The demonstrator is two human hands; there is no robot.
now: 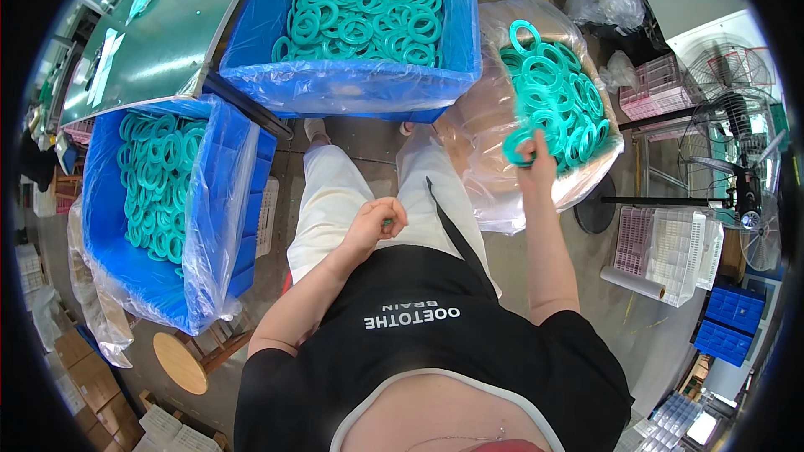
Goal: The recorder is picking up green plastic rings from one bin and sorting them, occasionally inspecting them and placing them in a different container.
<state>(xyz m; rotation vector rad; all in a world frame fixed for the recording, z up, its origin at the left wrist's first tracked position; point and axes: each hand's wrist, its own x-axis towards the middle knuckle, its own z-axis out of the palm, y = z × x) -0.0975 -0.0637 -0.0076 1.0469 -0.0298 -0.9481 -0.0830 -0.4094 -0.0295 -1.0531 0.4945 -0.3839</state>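
Note:
My right hand (538,159) reaches out to the right with its fingers closed on a teal plastic ring (512,149). It is at the near left side of a box lined with clear plastic (477,130), over a heap of similar rings (578,109). My left hand (374,226) is curled above my lap, in front of my black shirt. A small greenish bit shows between its fingers, too small to name. Straight ahead, a large blue bin lined with plastic (352,88) holds many more teal rings (368,8).
At the left, another lined blue bin (100,218) holds teal rings (159,184). A green-topped table (180,29) stands beyond it. A round wooden stool (180,362) is at the lower left. Standing fans (737,151) and plastic crates (662,251) are at the right.

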